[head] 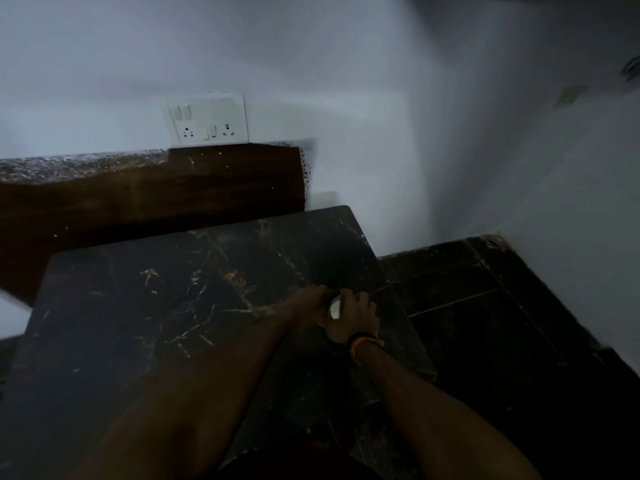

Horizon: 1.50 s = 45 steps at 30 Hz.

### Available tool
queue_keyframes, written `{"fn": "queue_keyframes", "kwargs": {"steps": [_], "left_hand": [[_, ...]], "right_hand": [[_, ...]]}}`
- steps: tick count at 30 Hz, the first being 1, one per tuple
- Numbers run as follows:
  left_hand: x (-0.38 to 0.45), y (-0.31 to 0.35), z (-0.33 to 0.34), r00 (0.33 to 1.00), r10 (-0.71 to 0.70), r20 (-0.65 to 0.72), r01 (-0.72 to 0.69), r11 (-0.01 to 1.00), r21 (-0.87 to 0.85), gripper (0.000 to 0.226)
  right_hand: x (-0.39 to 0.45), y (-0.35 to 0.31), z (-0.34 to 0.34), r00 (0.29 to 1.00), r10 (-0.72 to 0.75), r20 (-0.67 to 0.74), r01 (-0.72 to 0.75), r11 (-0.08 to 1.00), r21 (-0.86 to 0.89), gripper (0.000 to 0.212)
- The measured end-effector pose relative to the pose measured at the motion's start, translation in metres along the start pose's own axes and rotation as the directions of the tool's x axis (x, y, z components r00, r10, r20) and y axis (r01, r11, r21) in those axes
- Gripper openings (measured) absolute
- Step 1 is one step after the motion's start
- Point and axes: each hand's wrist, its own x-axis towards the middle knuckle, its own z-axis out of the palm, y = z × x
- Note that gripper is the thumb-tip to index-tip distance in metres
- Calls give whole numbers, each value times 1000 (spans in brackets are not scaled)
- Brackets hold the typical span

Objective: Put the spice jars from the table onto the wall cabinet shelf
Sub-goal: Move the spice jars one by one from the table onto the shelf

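Observation:
The view is dim and blurred. A small jar with a white lid (335,307) sits near the right edge of the dark marble table (145,306). My left hand (310,306) wraps it from the left and my right hand (356,315) from the right, so both hands are closed around it. Only the white lid shows between my fingers; the jar's body is hidden. My right wrist carries a dark band with an orange thread. No other jars and no cabinet shelf are visible.
A brown wooden counter with a speckled stone edge (149,195) stands behind the table. On the white wall above it is a switch and socket panel (207,117). Dark floor tiles (485,323) lie to the right, where two white walls meet in a corner.

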Motion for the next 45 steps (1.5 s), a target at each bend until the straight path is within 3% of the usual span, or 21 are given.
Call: {"fn": "queue_keyframes", "kwargs": {"steps": [4,10,14,18,21,24,28,32,38,45], "left_hand": [[-12,-8,1,1000,0,-4,0,998,-60,51],[-22,-22,4,998,-57,-2,56,988,-141,53],[-24,-30,14,977,-211,-21,194,931,-311,41],[-29,-39,23,948,-301,-102,186,785,-591,31],[-35,-39,25,909,-402,-112,153,571,-807,27],[-40,-39,23,867,-497,33,203,292,-935,40],[-45,-43,21,910,-360,205,208,-30,-978,60],[-50,-38,13,938,-307,160,113,-164,-980,65],[-59,-39,8,943,-331,32,-80,-319,-945,55],[-63,-39,6,942,-307,-136,-228,-287,-930,55]], "right_hand": [[-1,2,12,999,41,-21,-41,999,16,93],[1,2,12,999,49,-10,-49,997,51,80],[6,2,1,1000,-10,-9,11,979,202,59],[13,-3,-17,990,-138,9,124,917,380,53],[13,-8,-34,974,-226,31,174,824,539,60],[11,-12,-54,934,-349,71,226,735,639,66],[12,-23,-73,865,-491,100,294,659,692,65],[16,-36,-79,828,-552,97,291,573,766,69],[20,-50,-70,849,-522,78,214,476,853,76],[20,-69,-51,933,-358,42,82,324,943,53]]}}
